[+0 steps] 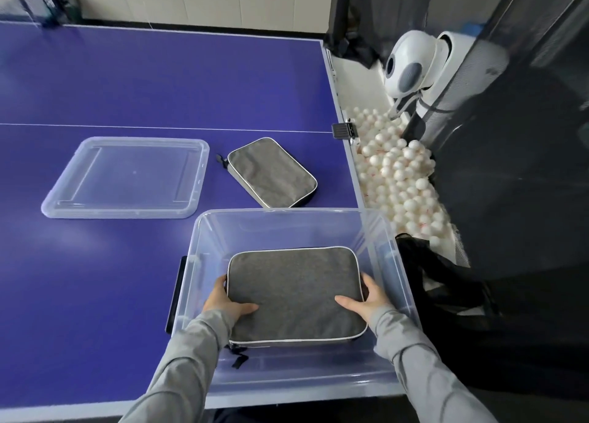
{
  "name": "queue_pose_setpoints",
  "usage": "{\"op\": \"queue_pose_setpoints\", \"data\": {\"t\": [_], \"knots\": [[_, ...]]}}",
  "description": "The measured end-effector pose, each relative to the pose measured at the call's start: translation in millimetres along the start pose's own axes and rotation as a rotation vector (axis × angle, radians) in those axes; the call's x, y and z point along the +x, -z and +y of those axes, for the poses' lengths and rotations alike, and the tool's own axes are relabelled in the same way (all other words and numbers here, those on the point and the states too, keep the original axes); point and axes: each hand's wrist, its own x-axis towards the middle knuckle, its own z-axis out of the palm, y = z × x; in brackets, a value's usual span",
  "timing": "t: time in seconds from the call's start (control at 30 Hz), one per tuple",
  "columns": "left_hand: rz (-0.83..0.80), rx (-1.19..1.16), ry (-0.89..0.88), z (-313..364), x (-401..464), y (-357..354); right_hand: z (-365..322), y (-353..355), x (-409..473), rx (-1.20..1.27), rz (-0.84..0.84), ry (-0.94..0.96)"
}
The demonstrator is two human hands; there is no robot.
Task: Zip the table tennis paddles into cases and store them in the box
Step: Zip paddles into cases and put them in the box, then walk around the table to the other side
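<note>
Looks like we're at the storing step: first gray case (294, 295) is inside the clear box (287, 379) at the bottom centre of the frame, held low, though I can't tell if it's touching the floor of the box yet. Left hand (224, 301) grips the case's left edge, thumb on top and fingers curled around the side. Right hand (369, 300) does the same on the right edge, so both are clamped on it. Both forearms in gray sleeves angle in from the bottom of the frame, over the near wall of the box.

My guess for next: let go, then reach up to the second case (271, 172) just past the box's far rim, frame centre. Its zipper looks closed but I can't say for sure. The lid (127, 177) sits centre left on the blue table (159, 81).
</note>
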Motion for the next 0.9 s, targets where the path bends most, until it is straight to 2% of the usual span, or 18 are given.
{"op": "queue_pose_setpoints", "data": {"t": [0.3, 0.5, 0.7, 0.9], "knots": [[-0.016, -0.048, 0.004, -4.1, 5.6, -3.1, -0.1, -1.4, -0.2, -0.061, 0.018, -0.014], [-0.018, 0.011, 0.003, -3.6, 2.3, -1.2, -0.5, -1.7, -0.5, -0.080, 0.036, 0.002], [0.043, 0.254, -0.095, 5.8, -7.5, -1.5, -5.5, -1.7, -11.2, -0.212, 0.093, 0.105], [0.007, 0.535, -0.211, 13.2, -17.8, -4.9, -12.2, -0.2, -22.9, -0.335, 0.147, 0.296]]}}
